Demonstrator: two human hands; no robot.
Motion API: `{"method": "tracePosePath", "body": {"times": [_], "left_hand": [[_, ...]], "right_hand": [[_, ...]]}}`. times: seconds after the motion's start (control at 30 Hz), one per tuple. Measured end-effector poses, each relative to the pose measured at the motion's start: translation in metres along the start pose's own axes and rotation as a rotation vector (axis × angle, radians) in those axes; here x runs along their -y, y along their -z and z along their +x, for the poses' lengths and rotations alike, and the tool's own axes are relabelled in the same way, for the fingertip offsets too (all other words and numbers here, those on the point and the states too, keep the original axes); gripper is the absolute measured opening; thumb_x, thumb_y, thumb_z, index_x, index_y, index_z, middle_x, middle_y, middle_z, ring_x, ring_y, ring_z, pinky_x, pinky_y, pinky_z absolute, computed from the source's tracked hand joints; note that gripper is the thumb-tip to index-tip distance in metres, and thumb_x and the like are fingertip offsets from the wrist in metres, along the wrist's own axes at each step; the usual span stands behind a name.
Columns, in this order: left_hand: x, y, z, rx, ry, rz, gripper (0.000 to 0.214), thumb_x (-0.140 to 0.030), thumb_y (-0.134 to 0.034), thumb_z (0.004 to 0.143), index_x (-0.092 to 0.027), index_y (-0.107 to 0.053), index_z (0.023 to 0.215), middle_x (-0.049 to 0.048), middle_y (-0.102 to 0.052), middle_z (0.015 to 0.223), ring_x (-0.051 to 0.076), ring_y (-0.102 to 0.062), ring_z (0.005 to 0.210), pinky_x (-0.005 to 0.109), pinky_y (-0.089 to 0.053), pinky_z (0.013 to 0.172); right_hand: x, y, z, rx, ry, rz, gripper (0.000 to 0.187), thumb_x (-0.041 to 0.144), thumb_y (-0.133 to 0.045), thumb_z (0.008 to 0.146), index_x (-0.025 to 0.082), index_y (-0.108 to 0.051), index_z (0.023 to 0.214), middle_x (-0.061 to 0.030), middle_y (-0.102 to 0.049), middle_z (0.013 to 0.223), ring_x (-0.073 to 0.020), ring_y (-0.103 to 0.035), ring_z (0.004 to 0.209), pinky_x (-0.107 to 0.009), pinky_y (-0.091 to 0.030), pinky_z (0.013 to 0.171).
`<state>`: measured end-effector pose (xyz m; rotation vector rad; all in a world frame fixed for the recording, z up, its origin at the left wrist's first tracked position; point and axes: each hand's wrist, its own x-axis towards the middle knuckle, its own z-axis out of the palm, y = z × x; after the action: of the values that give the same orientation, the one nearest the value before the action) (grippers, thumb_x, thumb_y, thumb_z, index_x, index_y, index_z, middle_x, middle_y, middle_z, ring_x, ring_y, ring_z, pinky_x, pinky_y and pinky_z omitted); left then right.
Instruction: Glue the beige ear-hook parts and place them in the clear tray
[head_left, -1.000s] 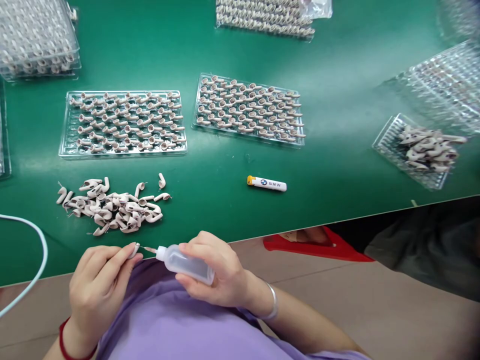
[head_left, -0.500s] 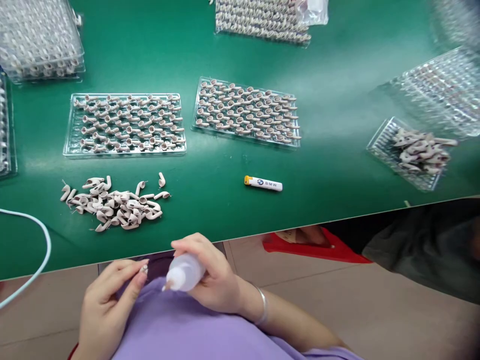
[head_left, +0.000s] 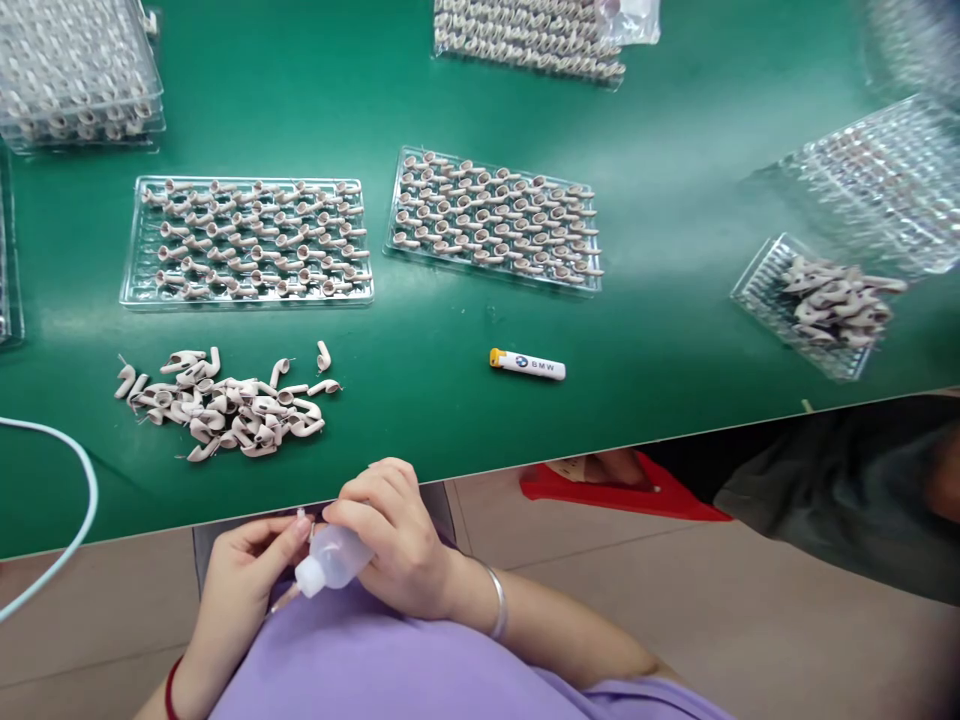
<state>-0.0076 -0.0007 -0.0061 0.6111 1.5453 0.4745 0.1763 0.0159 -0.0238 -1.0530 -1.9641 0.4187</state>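
Observation:
My right hand (head_left: pixel 397 545) is wrapped round a small clear squeeze bottle (head_left: pixel 328 562), its thin nozzle tilted down and to the left over my purple shirt. My left hand (head_left: pixel 244 580) sits just left of it, fingers pinched on a small pale piece I can barely see near the bottle's top. Both hands hover below the near edge of the green table (head_left: pixel 675 330). A loose heap of beige curved plastic parts (head_left: pixel 225 405) lies on the table above my left hand.
Two clear trays of the beige parts (head_left: pixel 247 240) (head_left: pixel 495 220) sit mid-table. More trays stand at the far left (head_left: pixel 75 70), top (head_left: pixel 525 40) and right (head_left: pixel 877 180); a small tray (head_left: pixel 821 300) holds loose parts. A white lighter (head_left: pixel 527 365) and a pale cable (head_left: pixel 67 540) are nearby.
Both hands have dropped from the table edge toward my lap. The bottle has swung from pointing left and level to pointing down-left.

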Motion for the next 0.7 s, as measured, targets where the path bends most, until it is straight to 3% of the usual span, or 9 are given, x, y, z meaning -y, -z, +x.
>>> {"method": "tracePosePath", "body": {"times": [0.2, 0.37, 0.7], "left_hand": [[-0.011, -0.007, -0.007, -0.084, -0.066, -0.036, 0.034, -0.049, -0.080, 0.064, -0.016, -0.078, 0.071, 0.0051, -0.072, 0.064, 0.014, -0.058, 0.056, 0.020, -0.047, 0.051], [-0.013, -0.008, -0.004, -0.036, -0.099, -0.031, 0.034, -0.048, -0.081, 0.060, -0.015, -0.077, 0.064, 0.0059, -0.071, 0.060, 0.015, -0.058, 0.055, 0.021, -0.047, 0.050], [-0.009, -0.012, -0.003, -0.137, -0.082, -0.066, 0.038, -0.052, -0.083, 0.056, -0.016, -0.079, 0.067, 0.0053, -0.069, 0.057, 0.015, -0.055, 0.051, 0.021, -0.046, 0.044]], "right_hand": [[0.001, -0.002, 0.000, -0.006, -0.011, -0.003, 0.011, 0.012, -0.053, 0.088, 0.019, -0.058, 0.094, -0.0037, -0.064, 0.080, -0.0170, -0.054, 0.075, -0.036, -0.040, 0.076], [0.001, -0.002, 0.000, -0.010, -0.010, -0.019, 0.011, 0.012, -0.052, 0.088, 0.020, -0.058, 0.093, -0.0027, -0.064, 0.080, -0.0163, -0.055, 0.074, -0.035, -0.039, 0.075], [0.001, -0.004, -0.001, -0.011, -0.017, -0.040, 0.012, 0.011, -0.052, 0.087, 0.020, -0.058, 0.093, -0.0023, -0.064, 0.079, -0.0160, -0.054, 0.073, -0.035, -0.038, 0.075]]}}
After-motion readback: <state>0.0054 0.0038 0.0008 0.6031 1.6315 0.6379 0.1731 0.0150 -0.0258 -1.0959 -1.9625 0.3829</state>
